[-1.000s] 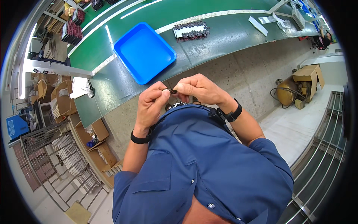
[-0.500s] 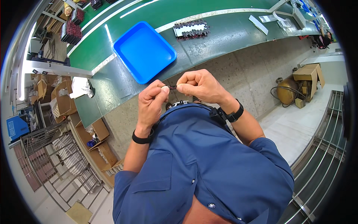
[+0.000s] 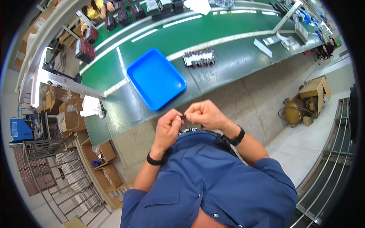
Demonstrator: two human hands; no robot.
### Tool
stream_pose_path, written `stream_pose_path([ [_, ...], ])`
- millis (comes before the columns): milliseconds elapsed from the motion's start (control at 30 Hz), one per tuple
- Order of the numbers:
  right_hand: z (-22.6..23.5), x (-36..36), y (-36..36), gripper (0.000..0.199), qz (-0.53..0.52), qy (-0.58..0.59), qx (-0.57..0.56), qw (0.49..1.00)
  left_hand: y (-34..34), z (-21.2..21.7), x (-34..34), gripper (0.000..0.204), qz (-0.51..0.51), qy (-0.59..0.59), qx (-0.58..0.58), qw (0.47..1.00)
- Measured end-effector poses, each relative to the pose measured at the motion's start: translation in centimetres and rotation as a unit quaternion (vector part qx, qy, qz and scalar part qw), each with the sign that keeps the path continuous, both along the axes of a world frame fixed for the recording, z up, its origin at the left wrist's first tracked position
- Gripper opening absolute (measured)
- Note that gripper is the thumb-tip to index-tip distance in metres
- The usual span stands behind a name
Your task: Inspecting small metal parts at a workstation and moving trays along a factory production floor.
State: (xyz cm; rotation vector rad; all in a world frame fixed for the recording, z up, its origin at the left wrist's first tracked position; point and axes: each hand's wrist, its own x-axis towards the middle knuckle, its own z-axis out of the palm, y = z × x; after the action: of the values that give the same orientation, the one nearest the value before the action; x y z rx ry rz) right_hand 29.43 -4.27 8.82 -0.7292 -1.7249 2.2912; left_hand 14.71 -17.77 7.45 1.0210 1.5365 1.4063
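Observation:
In front of my waist, short of the bench edge, both hands meet with fingertips nearly touching. My left hand point(image 3: 167, 128) is closed, its thumb and curled fingers pinching one end of a small dark piece point(image 3: 184, 116). From the other side my right hand point(image 3: 207, 114) pinches the same piece. Fingers cover most of it, so its kind cannot be made out. Beyond the hands, a blue tray point(image 3: 156, 79) rests on the green bench point(image 3: 125, 123) with nothing in it. Farther right lies a white block point(image 3: 199, 58) edged with rows of small dark parts.
A white cloth point(image 3: 92, 106) hangs at the bench's left corner. Stacks of dark parts point(image 3: 85, 49) stand at the far left, near a co-worker in yellow point(image 3: 94, 10). Cardboard boxes point(image 3: 72, 116) and a metal rack point(image 3: 49, 163) are left; a brass-coloured tank point(image 3: 295, 111) stands right.
My view has tilted up, so bench and hands appear lower and more of the far side shows, including a co-worker. Both hands still pinch the small piece.

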Motion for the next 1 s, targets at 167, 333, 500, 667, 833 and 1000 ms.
stream_pose_path([
  [167, 0.0, -0.1, -0.3, 0.012, 0.0, -0.017, 0.007, 1.0, -0.3, 0.5, -0.6, 0.018, -0.026, 0.009, -0.01, 1.0],
  [333, 0.0, -0.8, -1.1, 0.012, 0.016, -0.014, 0.009, 1.0, -0.9, 0.6, -1.6, 0.019, -0.057, 0.096, 0.012, 0.994],
  [500, 0.1, -1.2, -2.1, 0.013, 0.024, -0.002, 0.032, 0.999, -1.8, 0.4, -2.9, 0.021, -0.09, -0.06, -0.015, 0.994],
  [667, -0.4, -1.8, -3.6, 0.017, 0.034, 0.018, 0.033, 0.999, -3.4, -0.2, -3.9, 0.023, -0.115, -0.146, -0.028, 0.982],
  [833, -1.6, -2.6, -5.4, 0.02, 0.039, 0.019, -0.022, 0.999, -5.3, -1.3, -5.0, 0.025, -0.133, -0.241, -0.06, 0.959],
  [1000, -3.0, -3.7, -7.2, 0.022, 0.017, 0.001, -0.016, 1.0, -7.2, -2.4, -5.5, 0.024, -0.122, -0.229, -0.065, 0.964],
])
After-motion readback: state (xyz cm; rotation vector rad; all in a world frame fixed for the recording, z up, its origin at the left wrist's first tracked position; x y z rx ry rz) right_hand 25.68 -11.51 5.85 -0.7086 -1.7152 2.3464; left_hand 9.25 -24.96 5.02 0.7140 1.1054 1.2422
